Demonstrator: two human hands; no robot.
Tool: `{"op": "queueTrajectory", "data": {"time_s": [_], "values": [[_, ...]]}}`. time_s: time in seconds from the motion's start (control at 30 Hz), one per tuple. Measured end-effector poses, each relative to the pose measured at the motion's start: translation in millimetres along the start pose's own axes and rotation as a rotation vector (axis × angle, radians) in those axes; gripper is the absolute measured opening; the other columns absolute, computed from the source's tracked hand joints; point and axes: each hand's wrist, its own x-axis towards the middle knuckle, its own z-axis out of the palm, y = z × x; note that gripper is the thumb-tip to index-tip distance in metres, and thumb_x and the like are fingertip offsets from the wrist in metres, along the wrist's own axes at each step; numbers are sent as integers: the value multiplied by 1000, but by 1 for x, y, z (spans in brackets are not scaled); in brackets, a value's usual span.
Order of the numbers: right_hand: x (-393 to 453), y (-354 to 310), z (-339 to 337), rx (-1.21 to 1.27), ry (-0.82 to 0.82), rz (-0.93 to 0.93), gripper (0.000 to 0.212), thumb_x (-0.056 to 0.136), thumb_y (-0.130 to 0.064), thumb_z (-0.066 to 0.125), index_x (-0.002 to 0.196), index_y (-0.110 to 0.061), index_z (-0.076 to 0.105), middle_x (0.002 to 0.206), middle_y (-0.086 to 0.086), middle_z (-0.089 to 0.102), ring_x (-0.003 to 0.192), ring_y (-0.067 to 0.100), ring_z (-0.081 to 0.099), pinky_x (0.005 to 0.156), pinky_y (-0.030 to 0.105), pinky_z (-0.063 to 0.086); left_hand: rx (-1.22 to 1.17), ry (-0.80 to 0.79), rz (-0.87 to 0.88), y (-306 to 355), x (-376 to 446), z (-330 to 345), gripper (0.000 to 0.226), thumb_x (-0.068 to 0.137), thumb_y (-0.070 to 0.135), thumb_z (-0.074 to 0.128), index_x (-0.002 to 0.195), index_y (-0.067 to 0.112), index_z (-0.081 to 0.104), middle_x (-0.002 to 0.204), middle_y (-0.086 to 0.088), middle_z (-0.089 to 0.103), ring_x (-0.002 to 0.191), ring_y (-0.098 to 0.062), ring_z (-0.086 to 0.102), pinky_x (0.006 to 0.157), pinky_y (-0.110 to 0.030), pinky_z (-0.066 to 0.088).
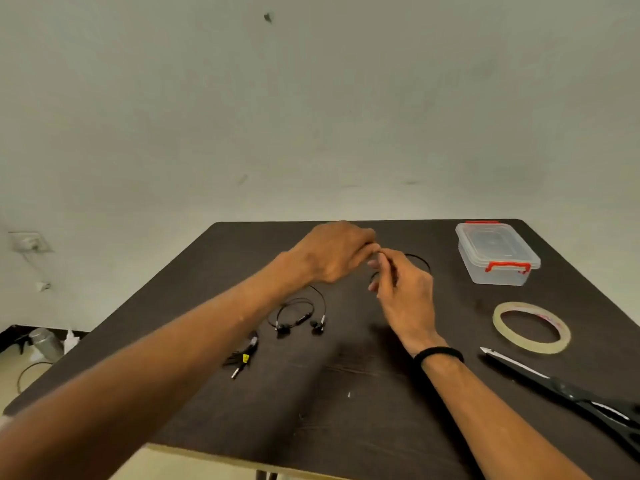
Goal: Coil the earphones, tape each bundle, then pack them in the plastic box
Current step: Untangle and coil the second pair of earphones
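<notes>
Black earphones lie on the dark table [346, 393]. My left hand [334, 252] and my right hand [403, 294] meet above the middle of the table, both pinching the thin black cable [420, 259], which loops out to the right of my fingers. The two earbuds [299, 325] rest on the table below my left wrist, their wires curving up to my hands. The jack end [244, 360], with a yellow tag, lies further left. A clear plastic box [497, 252] with red latches stands shut at the back right. A roll of clear tape [531, 327] lies flat in front of it.
Black scissors [568, 393] lie at the right front, blades pointing left towards my right wrist. A plain wall rises behind the table. On the floor to the left are a wall socket [29, 242], a grey bottle [45, 342] and a loose cable.
</notes>
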Motion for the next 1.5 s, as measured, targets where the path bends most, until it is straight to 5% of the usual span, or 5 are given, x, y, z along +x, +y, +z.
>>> {"op": "queueTrajectory", "data": {"time_s": [0.23, 0.47, 0.7, 1.0, 1.5], "values": [[12, 9, -12, 171, 146, 453, 21, 109, -21, 50, 100, -18, 68, 79, -2, 79, 54, 11, 73, 52, 31, 61, -165, -105, -91, -35, -3, -64, 39, 110, 40, 45, 92, 19, 73, 65, 9, 56, 59, -8, 48, 61, -25, 37], [-8, -19, -1, 141, -230, 201, 76, 105, -32, 60, 162, -52, 13, 83, -12, 78, 57, 7, 75, 63, 16, 61, -66, -79, -162, -18, -17, -49, 35, 110, 38, 43, 90, 17, 64, 70, 14, 54, 70, -13, 55, 70, -34, 45], [-6, -23, -1, 427, -495, 275, 68, 95, -3, 45, 150, -42, 42, 117, -2, 74, 65, 30, 79, 56, 38, 63, 28, -66, -104, 9, -19, -26, 36, 111, 37, 38, 108, 15, 65, 99, 0, 70, 84, -17, 57, 77, -38, 49], [4, -10, -4, 463, -223, 311, 22, 106, -31, 64, 93, -22, 79, 79, 6, 78, 56, 20, 70, 51, 25, 54, -151, -127, -132, -6, -23, -24, 37, 111, 36, 41, 94, 14, 67, 84, 6, 64, 79, -16, 60, 80, -37, 49], [-8, -30, 0, 151, -255, 128, 32, 103, -44, 65, 134, -36, 63, 86, -7, 75, 57, 11, 74, 62, 40, 64, -23, -204, -76, -6, -20, -29, 37, 110, 39, 42, 89, 16, 61, 80, 6, 59, 73, -16, 56, 77, -39, 49]]}}
